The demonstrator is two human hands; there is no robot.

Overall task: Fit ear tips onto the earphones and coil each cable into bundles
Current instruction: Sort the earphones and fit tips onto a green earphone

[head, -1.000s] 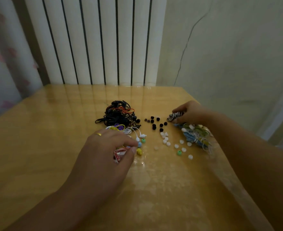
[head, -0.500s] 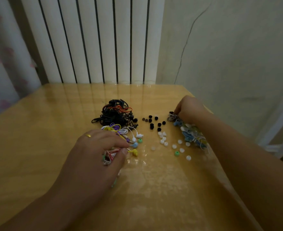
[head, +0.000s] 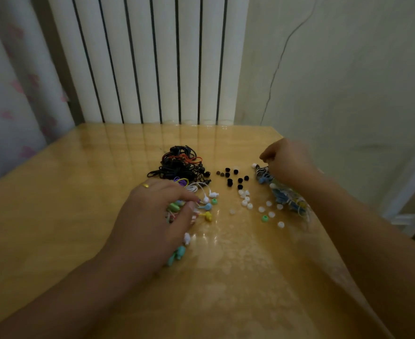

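Note:
My left hand (head: 157, 216) rests on a heap of coloured earphones (head: 207, 209), its thumb and fingers pinched on a red-and-white cable there. A teal earphone (head: 177, 255) sticks out under my palm. A tangle of black earphones (head: 177, 165) lies behind the heap. Loose black ear tips (head: 235, 178), white ear tips (head: 245, 199) and one green tip (head: 264, 218) are scattered in the middle. My right hand (head: 287, 160) hovers with curled fingers just above a zebra-striped coiled bundle (head: 261, 171). That bundle lies at the far end of a row of coiled bundles (head: 287, 199).
Everything sits on a glossy wooden table (head: 67, 216) whose right edge runs close under my right forearm. A white radiator (head: 152, 57) stands behind the table, a curtain (head: 11, 94) hangs at the left, and a bare wall (head: 348, 81) is at the right.
My right hand carried the striped bundle down to the far end of the bundle row and now sits over it. My left hand slid deeper into the coloured heap.

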